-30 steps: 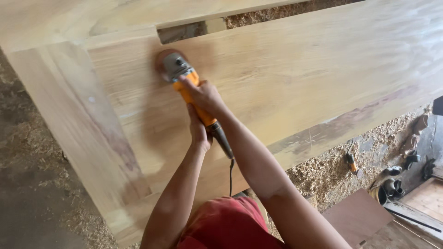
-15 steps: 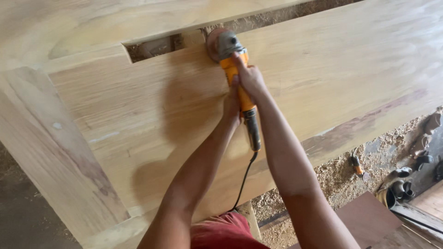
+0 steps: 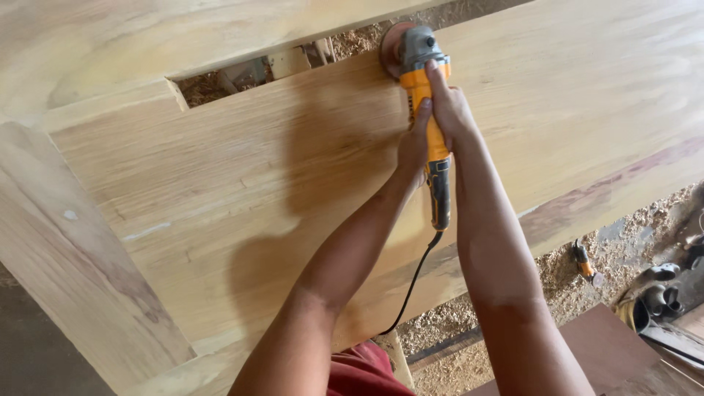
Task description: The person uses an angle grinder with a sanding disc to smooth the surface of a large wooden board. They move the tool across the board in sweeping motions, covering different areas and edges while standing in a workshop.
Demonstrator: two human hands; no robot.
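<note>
Grinder (image 3: 424, 88) in both hands (image 3: 433, 125) has reached the panel's (image 3: 242, 191) far edge.

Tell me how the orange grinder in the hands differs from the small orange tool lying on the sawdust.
The grinder is gripped by both the left hand and the right hand, with its disc on the wood panel; the small tool lies untouched on the sawdust floor. The grinder looks larger and trails a cord. Both are orange and black.

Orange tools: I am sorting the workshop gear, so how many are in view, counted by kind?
Orange angle grinder, held by left hand and right hand: 1
Small orange tool on the sawdust: 1
Total: 2
</note>
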